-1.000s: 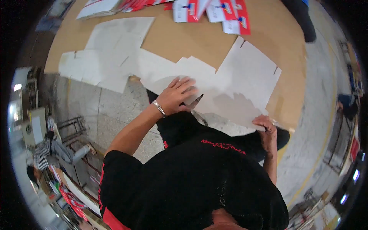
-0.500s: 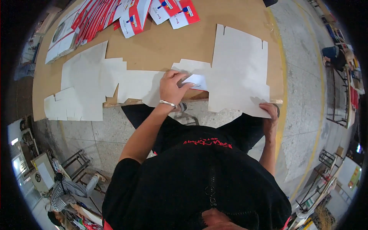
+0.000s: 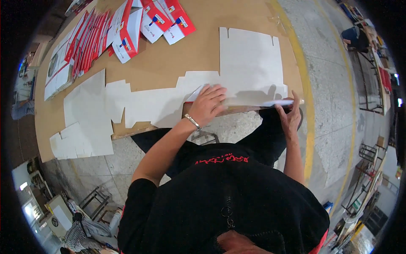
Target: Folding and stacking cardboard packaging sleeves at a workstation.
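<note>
A flat, die-cut cardboard box blank point(image 3: 251, 59), its pale inner side up, stretches across the near part of the table. My left hand point(image 3: 207, 105) lies on its near edge at the middle, fingers stretched out and palm down. Beside that hand a small flap point(image 3: 195, 94) stands partly folded up. At the near right corner my right hand point(image 3: 290, 117) grips the near flap point(image 3: 278, 103), thumb and fingers on its edge, and the flap is bent upward. The fingers partly hide that corner.
Folded red and white printed boxes point(image 3: 91, 40) lie in a row at the far left of the brown table point(image 3: 177, 55), several more fanned out beside them. A yellow floor line point(image 3: 310, 127) runs along the right. Another person point(image 3: 82, 230) sits at the lower left.
My left hand has gone from pinching the small flap to lying flat on the blank. The right hand has folded the near right flap up from flat. The view has shifted slightly.
</note>
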The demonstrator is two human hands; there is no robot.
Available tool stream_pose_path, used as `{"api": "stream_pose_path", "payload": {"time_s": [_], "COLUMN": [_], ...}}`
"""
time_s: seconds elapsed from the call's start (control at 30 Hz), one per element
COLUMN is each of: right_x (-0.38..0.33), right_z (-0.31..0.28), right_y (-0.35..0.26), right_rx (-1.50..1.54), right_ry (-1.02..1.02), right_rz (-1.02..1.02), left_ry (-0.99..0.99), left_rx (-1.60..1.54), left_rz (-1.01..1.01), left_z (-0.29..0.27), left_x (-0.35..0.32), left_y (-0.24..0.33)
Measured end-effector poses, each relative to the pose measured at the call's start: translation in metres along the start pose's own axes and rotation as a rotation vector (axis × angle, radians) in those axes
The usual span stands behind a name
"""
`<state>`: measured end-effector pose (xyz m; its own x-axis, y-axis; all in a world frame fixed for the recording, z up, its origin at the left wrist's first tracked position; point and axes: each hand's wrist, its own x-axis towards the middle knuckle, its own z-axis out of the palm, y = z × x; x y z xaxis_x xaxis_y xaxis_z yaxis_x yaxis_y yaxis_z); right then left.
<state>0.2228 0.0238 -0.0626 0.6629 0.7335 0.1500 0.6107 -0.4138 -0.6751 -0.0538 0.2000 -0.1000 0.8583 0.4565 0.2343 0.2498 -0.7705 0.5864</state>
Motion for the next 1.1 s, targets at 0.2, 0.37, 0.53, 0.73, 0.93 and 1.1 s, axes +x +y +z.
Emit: {"api": "stream_pose_path", "payload": {"time_s": [0.2, 0.37, 0.53, 0.73, 0.93, 1.1], "right_x": [0.014, -0.016, -0.061, -0.058, -0.099, -0.091], "right_z": [0.016, 0.018, 0.04, 0.04, 0.089, 0.093], "right_y": [0.004, 0.009, -0.02, -0.029, -0.032, -0.018], "right_rx": [-0.258, 0.239, 0.594, 0.832, 1.103, 1.008], "right_ry": [-0.006, 0.327, 0.136, 0.268, -0.309, -0.132], "right_rz": [0.123, 0.22, 0.455, 0.393, 0.728, 0.649], "left_ry": [0.397, 0.155, -0.116, -0.175, -0.226, -0.239], "left_rx": [0.141, 0.338, 0.335, 0.355, 0.385, 0.198], "left_rz": [-0.269, -0.104, -0.192, -0.229, -0.105, -0.073], "left_z": [0.034, 0.047, 0.034, 0.033, 0.068, 0.054], "left_x": [0.036, 0.029, 0.036, 0.04, 0.031, 0.019], "left_y": [0.023, 0.017, 0.042, 0.055, 0.077, 0.083]}}
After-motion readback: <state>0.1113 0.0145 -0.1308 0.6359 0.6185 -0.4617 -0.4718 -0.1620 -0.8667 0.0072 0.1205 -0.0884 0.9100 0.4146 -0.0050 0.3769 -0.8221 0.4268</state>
